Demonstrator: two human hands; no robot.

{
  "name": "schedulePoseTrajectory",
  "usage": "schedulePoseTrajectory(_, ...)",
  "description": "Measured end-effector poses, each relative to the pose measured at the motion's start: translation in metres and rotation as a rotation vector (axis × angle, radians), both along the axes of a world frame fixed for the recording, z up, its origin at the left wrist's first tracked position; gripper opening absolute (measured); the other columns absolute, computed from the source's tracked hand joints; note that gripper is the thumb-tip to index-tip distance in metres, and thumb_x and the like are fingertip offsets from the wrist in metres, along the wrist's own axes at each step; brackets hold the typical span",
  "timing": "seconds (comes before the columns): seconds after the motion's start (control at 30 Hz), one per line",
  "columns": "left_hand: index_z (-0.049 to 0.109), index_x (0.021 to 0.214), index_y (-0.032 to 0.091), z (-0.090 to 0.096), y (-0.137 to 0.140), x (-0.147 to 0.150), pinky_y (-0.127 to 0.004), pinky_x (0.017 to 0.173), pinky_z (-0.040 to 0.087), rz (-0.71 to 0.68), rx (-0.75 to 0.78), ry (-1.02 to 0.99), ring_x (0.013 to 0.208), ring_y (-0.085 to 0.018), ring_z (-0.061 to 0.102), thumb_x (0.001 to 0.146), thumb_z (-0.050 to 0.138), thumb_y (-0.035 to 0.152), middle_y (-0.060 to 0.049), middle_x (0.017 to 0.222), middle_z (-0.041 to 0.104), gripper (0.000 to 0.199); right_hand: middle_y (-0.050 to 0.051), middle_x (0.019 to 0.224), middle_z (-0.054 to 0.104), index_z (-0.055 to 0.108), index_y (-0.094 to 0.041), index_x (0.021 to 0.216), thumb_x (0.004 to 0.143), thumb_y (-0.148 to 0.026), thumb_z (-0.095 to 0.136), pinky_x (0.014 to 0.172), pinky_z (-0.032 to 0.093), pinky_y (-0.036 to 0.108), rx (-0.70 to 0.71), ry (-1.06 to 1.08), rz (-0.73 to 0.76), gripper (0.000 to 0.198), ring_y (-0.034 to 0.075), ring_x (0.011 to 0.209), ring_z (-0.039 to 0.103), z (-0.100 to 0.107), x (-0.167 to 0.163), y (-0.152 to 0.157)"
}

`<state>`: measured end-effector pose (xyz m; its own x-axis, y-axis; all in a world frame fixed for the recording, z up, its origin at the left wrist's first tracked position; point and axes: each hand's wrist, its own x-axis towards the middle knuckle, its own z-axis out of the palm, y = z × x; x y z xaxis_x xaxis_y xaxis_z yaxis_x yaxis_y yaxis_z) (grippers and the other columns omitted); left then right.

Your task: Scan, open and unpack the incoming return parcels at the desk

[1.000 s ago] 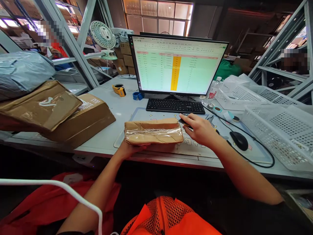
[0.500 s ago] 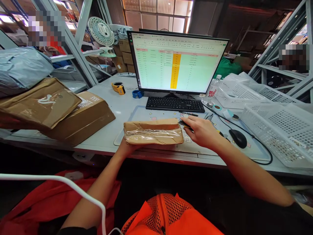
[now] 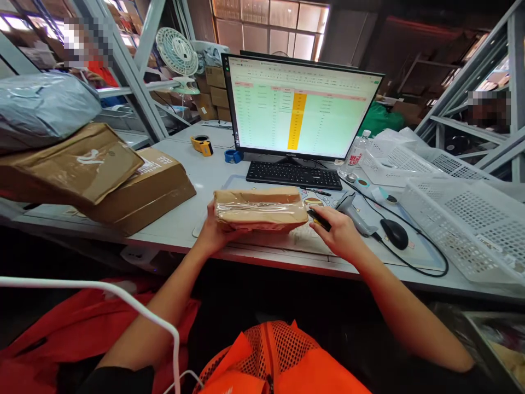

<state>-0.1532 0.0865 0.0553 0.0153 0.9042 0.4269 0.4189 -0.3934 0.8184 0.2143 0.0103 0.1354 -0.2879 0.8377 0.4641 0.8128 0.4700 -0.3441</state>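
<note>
A small brown cardboard box (image 3: 260, 209), with shiny clear tape along its near side, is held up over the desk's front edge. My left hand (image 3: 216, 232) grips its left end, thumb beneath and the other fingers partly hidden behind it. Closed in my right hand (image 3: 338, 230) is a black and yellow utility knife (image 3: 319, 220), its tip close to the box's right end. I cannot tell whether the blade touches the cardboard. A grey barcode scanner (image 3: 356, 213) lies just beyond my right hand.
Larger cartons (image 3: 151, 191) and a grey plastic parcel (image 3: 45, 109) are stacked at left. A monitor (image 3: 303, 109) and keyboard (image 3: 293, 175) stand behind the box. A mouse (image 3: 394, 233), its cable and white baskets (image 3: 471, 219) occupy the right. Tape dispenser (image 3: 202, 145) sits back left.
The box has risen slightly and tilted, showing more of its underside. My right hand has drawn the knife down and slightly right from the upper right corner, uncovering the scanner.
</note>
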Motion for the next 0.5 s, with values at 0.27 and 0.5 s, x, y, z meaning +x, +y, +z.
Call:
schedulePoseTrajectory(0.27,0.043,0.167,0.031,0.113,-0.040,0.017,-0.069,0.121,0.030,0.310,0.409,0.796,0.144,-0.051,0.036,0.084,0.088,0.052,-0.021,0.152,0.045,0.096,0.008,0.094,0.079,0.075,-0.020,0.133,0.089,-0.052,0.075,0.061,0.061,0.037,-0.200,0.336,-0.254,0.054,0.022,0.063,0.070,-0.008,0.034,0.035)
schedulePoseTrajectory(0.5,0.035,0.171,0.033,0.114,-0.058,0.048,-0.071,0.118,0.024,0.188,0.401,0.918,0.140,-0.050,0.039,0.093,0.080,0.039,-0.019,0.155,0.048,0.090,0.010,0.111,0.080,0.068,-0.019,0.146,0.100,-0.043,0.064,0.086,0.064,0.044,-0.210,0.259,-0.057,0.052,0.025,0.089,0.076,0.014,-0.006,0.053)
